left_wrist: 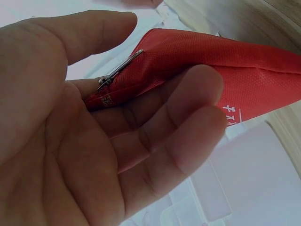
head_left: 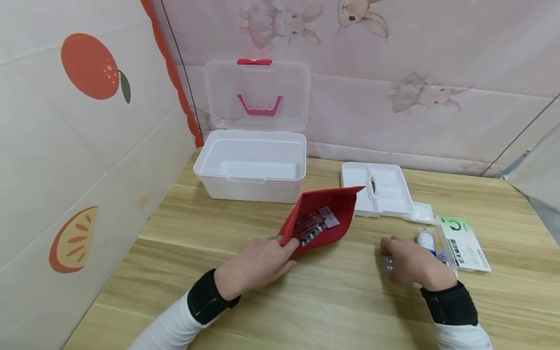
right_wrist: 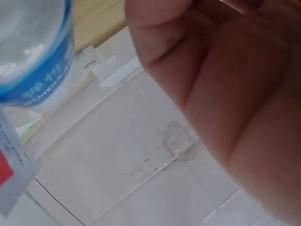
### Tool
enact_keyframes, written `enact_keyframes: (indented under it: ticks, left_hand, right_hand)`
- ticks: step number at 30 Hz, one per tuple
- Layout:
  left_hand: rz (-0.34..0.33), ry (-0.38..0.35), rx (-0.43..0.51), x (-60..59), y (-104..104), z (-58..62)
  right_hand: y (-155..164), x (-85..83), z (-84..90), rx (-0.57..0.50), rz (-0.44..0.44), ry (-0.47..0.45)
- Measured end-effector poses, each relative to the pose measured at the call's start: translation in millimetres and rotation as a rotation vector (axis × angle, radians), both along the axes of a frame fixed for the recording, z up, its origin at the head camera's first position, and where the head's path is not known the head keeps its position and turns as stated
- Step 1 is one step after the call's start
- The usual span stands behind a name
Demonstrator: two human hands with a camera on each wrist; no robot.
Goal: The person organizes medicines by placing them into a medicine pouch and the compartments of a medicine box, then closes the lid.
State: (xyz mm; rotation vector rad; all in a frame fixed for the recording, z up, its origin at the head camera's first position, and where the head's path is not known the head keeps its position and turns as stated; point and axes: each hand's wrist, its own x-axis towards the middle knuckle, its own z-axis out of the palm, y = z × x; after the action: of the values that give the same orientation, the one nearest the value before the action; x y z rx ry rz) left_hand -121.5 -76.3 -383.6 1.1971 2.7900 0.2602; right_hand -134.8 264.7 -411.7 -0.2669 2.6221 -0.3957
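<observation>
My left hand [head_left: 260, 262] grips the near-left edge of a red zippered pouch [head_left: 327, 240], its mouth gaping toward me. Inside lie a blister strip of green-and-white capsules [head_left: 313, 235] and a small printed packet [head_left: 329, 217]. In the left wrist view, the metal zipper pull [left_wrist: 121, 69] sits by the fingers. My right hand [head_left: 411, 261] is low over the table, fingers curled, with a clear plastic blister pack [head_left: 387, 266] poking out between thumb and fingers. Just beyond that hand stands a white bottle with a blue band [head_left: 426, 240]; it looms large in the right wrist view.
An open translucent box [head_left: 251, 187] with a raised lid [head_left: 258, 73] stands at the back left. Right of it lies a white divided tray [head_left: 393, 180], with a white packet [head_left: 421, 213] beside it. A green-and-white medicine box [head_left: 464, 245] lies at the right.
</observation>
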Motion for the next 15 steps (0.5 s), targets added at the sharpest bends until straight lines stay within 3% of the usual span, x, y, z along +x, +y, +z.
enact_keyframes:
  ticks: [6,15]
  left_hand:
    - [-0.002,0.008,-0.009,-0.2,0.9,-0.2]
    - [0.011,0.002,-0.007,1.4,-0.4,0.3]
  right_hand:
    - [-2.5,0.7,-2.9,-0.015,0.014,0.071]
    - [-9.4,2.1,3.2,-0.118,0.096,0.373]
